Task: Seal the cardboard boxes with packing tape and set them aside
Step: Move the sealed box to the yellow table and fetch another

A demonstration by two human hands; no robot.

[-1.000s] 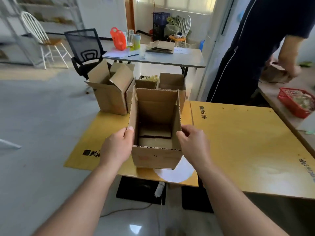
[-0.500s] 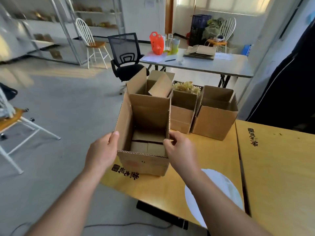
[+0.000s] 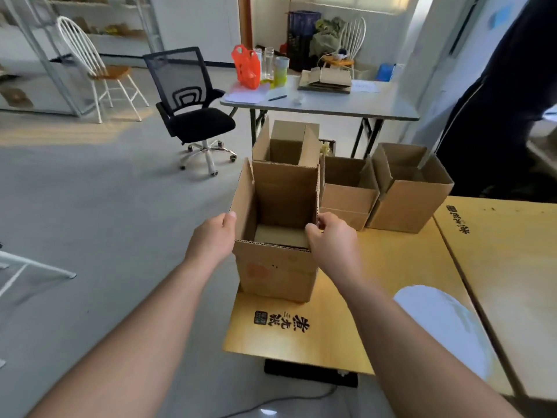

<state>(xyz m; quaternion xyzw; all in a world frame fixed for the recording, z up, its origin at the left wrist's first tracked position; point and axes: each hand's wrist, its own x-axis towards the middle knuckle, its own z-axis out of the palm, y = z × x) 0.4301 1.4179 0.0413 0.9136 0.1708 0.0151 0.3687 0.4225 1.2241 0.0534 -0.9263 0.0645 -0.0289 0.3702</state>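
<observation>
Head view: the open cardboard box (image 3: 275, 267) stands upright at the near left corner of the yellow table (image 3: 301, 336), flaps up, directly between both hands. The left hand (image 3: 212, 241) is against the box's left wall, fingers curled onto it and the thumb tip at the edge of the left flap. The right hand (image 3: 331, 239) grips the right wall at the rim, with its fingers (image 3: 324, 220) bent over the flap edge and pinching the cardboard. The box's bottom flaps show inside, low between the fingertips.

Just beyond the fingers, a second open box (image 3: 286, 146) is touching the back of the held one. Two more open boxes (image 3: 349, 191) (image 3: 413, 191) sit side by side, past the right hand's fingers. A white round patch (image 3: 446, 321) lies on the table by the right forearm.

Far beyond the fingers:
- black office chair (image 3: 193, 110)
- grey table (image 3: 325, 104) with an orange bag (image 3: 245, 66)
- a person in dark clothes (image 3: 497, 116) at the right edge
</observation>
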